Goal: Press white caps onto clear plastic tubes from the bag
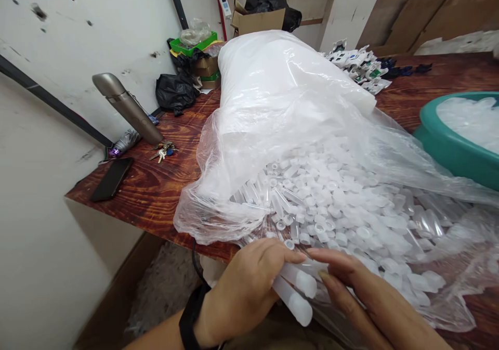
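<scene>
My left hand (249, 274), with a dark band at its wrist, is closed around a couple of translucent plastic tubes. Their white capped ends (301, 308) stick out to the right, below the thumb. Close beside them, my right hand (358, 287) has its fingers stretched and slightly apart, the tips near the left thumb. Whether those fingertips touch a tube cannot be made out. Just beyond both hands lies a heap of white caps and clear tubes (335, 204), spilling from a large clear plastic bag (288, 79).
A teal basin (448, 137) with whitish translucent pieces stands at the right. On the wooden table (175, 183) at left are a phone (112, 179), keys (163, 151) and a metal flask (128, 108). Black bags (177, 92) and a carton (261, 21) are farther back.
</scene>
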Tool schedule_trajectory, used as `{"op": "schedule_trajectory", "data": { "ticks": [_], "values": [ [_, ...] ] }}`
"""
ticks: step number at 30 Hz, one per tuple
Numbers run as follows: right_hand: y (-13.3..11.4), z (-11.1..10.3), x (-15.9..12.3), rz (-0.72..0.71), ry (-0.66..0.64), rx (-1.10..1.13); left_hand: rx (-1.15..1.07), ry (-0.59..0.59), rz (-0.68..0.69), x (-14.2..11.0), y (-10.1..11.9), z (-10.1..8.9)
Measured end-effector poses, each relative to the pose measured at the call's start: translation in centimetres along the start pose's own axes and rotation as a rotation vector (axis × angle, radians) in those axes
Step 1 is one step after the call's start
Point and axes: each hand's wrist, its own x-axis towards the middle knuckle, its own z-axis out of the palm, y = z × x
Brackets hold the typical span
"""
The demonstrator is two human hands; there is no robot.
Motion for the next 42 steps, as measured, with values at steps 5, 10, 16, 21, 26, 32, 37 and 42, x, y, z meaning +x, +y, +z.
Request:
{"op": "schedule_trajectory", "data": {
  "ticks": [5,10,16,21,26,32,37,42],
  "values": [
    [0.4,0.5,0.0,-0.112,0.044,0.027,-0.071,-0.022,0.01,0.0,-0.2,0.3],
    [0.4,1.0,0.8,-0.006,-0.008,0.134,0.052,-0.105,0.1,0.7,-0.1,0.4],
    [-0.3,-1.0,2.8,-0.128,0.033,-0.041,0.004,-0.165,-0.012,2.0,0.2,-1.5],
    [-0.6,-0.3,2.9,-0.298,0.043,-0.064,0.108,-0.091,0.066,1.3,-0.4,-0.8],
    [0.0,0.0,3.0,-0.121,-0.028,-0.014,0.168,-0.118,0.117,1.6,-1.0,-1.1],
    [3.3,0.3,6.1,-0.24,-0.021,-0.416,0.452,-0.259,0.154,6.4,-2.5,-5.1],
    [5.8,1.8,7.0,-0.316,-0.022,-0.55,0.787,-0.45,0.17,9.5,-3.0,-5.0],
    [6.2,2.1,6.7,-0.298,-0.015,-0.577,0.748,-0.4,0.136,10.0,-3.3,-4.3]
  ]
}}
